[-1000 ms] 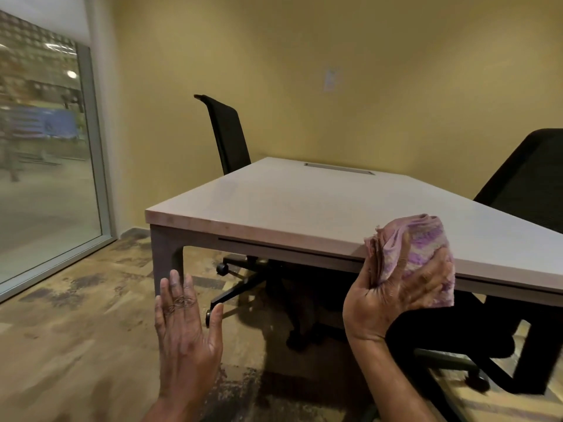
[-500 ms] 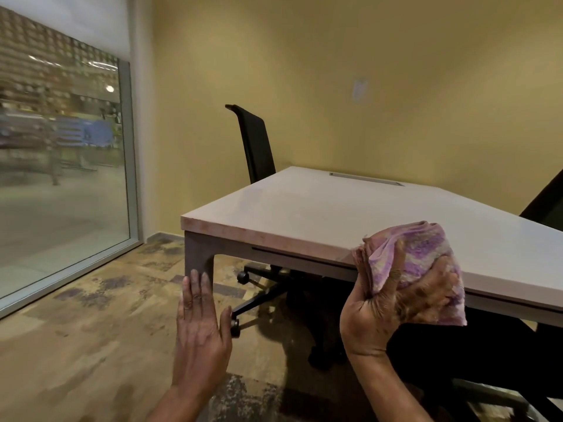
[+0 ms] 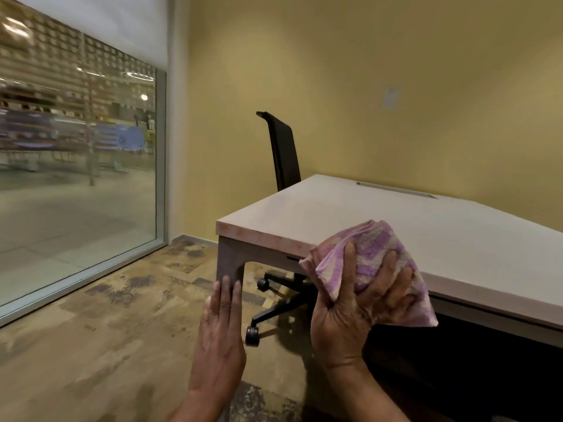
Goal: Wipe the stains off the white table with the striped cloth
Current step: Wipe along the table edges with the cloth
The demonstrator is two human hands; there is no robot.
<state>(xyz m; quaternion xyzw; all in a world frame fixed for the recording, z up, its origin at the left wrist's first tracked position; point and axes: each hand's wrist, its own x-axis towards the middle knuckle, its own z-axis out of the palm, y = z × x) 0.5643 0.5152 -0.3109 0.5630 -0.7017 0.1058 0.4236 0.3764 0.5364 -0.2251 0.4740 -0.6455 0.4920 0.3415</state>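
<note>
The white table (image 3: pixel 350 208) stretches from centre to the right edge, its near left corner showing faint reddish smears. My right hand (image 3: pixel 353 312) grips the bunched pink-and-purple striped cloth (image 3: pixel 374 257), held in front of the table's near edge, about level with the top. My left hand (image 3: pixel 221 333) hangs flat with fingers straight and close together, empty, low in front of the table's near left leg (image 3: pixel 230 263).
A black office chair (image 3: pixel 281 150) stands behind the table's left side, its wheeled base (image 3: pixel 268 306) showing under the top. A large glass wall (image 3: pixel 76 166) fills the left. Yellow wall behind. A cable slot (image 3: pixel 396 189) lies near the table's far edge. Worn patterned floor below.
The view has swung left, so the table and chair sit further right in frame. Both hands kept their pose; the right hand with the cloth is nearer the table edge.
</note>
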